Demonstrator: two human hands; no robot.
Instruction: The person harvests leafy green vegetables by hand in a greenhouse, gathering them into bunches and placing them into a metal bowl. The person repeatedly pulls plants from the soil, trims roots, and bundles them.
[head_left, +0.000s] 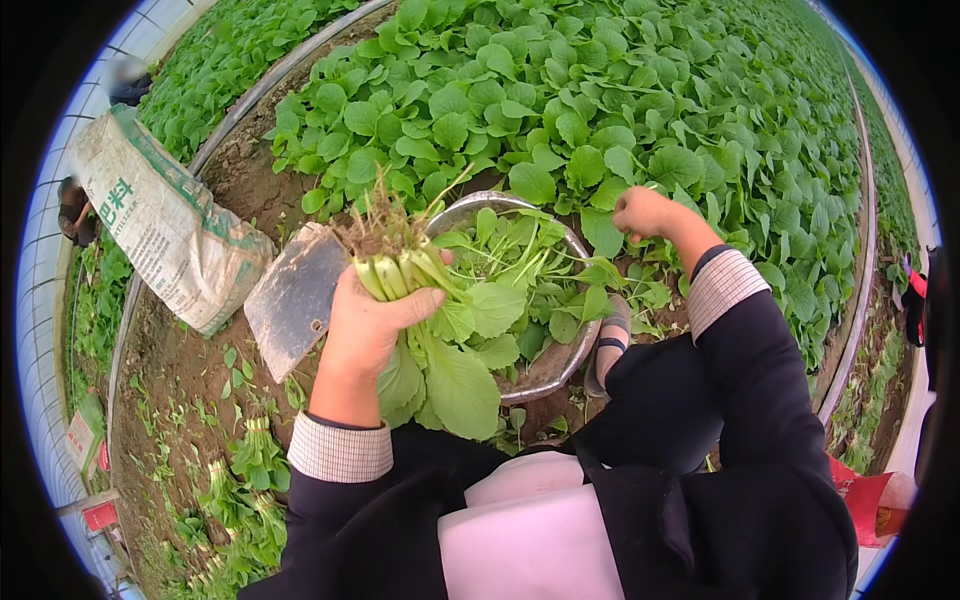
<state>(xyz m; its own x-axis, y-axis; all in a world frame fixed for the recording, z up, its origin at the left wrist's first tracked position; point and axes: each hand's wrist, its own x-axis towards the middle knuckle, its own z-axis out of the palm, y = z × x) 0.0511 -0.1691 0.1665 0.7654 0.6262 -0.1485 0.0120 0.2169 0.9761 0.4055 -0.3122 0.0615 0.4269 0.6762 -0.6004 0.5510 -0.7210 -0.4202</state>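
Observation:
My left hand (375, 319) grips a bunch of leafy greens (457, 367), its pale stems together and soil-covered roots (382, 232) pointing away from me. The broad leaves hang toward my lap. Below the bunch is a round metal basin (559, 386), partly covered by it, with loose leaves and thin stems (517, 255) inside. To the right of the basin, my right hand (645, 214) is at the edge of the growing plants (585, 142) with its fingers curled. A small pale bit shows by its knuckles; whether the fingers hold it is unclear.
A flat, soil-stained board (296, 300) leans left of the basin, near a white fertilizer sack (172, 225). Tied bunches of greens (247, 487) lie on the soil at lower left. My shoe (611, 341) touches the basin's right side. Two people (77, 214) are at far left.

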